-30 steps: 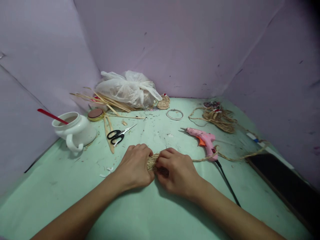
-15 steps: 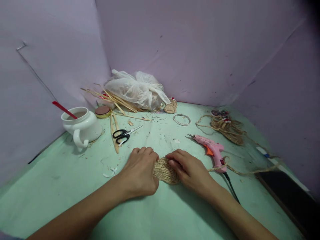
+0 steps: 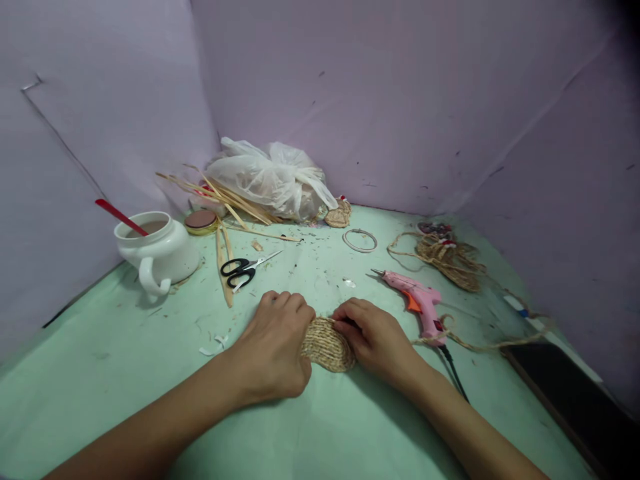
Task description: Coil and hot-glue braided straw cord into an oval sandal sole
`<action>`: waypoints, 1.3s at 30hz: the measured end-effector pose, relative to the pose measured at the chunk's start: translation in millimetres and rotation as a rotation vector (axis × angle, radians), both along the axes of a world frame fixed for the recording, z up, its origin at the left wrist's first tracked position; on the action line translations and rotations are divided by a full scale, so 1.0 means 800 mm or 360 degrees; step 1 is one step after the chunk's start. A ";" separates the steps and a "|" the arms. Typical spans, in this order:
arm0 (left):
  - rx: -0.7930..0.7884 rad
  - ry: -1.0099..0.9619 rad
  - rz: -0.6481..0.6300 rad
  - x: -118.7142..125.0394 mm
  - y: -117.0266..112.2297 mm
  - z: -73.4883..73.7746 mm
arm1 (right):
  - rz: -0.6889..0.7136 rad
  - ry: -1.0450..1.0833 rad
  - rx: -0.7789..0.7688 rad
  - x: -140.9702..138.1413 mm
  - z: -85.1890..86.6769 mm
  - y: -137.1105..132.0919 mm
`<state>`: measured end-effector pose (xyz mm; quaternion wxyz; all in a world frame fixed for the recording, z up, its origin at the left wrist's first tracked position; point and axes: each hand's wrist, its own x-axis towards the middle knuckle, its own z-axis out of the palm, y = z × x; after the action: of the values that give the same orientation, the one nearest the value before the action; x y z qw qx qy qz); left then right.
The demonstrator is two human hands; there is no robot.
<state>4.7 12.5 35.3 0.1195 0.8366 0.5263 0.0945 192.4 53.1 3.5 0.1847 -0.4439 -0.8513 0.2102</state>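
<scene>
A round coiled jute mat (image 3: pixel 326 345) rests on the green table (image 3: pixel 150 360) between my two hands. My left hand (image 3: pixel 273 347) lies curled over its left edge, fingers closed on it. From the right, my right hand (image 3: pixel 373 337) presses its bent fingers on the mat's far right rim. A strand of jute cord (image 3: pixel 475 345) runs from under my right hand off to the right. A pink glue gun (image 3: pixel 417 301) lies just right of my right hand, with its black cable (image 3: pixel 453 370) trailing toward me.
Black scissors (image 3: pixel 239 270), wooden sticks (image 3: pixel 223 200), a white pot (image 3: pixel 157 253) with a red stick, a small tin (image 3: pixel 201 221), a plastic bag (image 3: pixel 273 179), a metal ring (image 3: pixel 360 240), a jute bundle (image 3: pixel 447 257). A dark tablet (image 3: pixel 570 390) lies right. Lilac walls enclose three sides.
My hands have drawn apart slightly, showing more of the coiled mat, which was nearly covered a second ago. The camera view shifted a little.
</scene>
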 end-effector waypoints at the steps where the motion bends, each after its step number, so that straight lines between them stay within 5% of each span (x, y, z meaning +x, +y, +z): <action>1: 0.0016 0.0014 -0.0001 0.001 -0.001 0.000 | -0.0004 0.0006 0.0008 -0.001 0.001 -0.001; 24: -0.0126 0.0025 -0.0021 0.005 -0.003 0.001 | 0.0178 -0.0160 -0.0051 0.002 0.025 -0.009; 35: -0.0120 0.0014 0.0023 0.003 -0.003 -0.003 | 0.0168 -0.0052 -0.0028 -0.013 0.013 -0.018; 39: -0.0136 0.0028 0.0042 0.001 -0.004 -0.002 | 0.0331 -0.0009 0.0077 -0.017 0.016 -0.022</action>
<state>5.3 9.6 33.6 0.1491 0.8246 0.5417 0.0661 179.1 35.5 16.3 0.1701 -0.3491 -0.8981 0.2063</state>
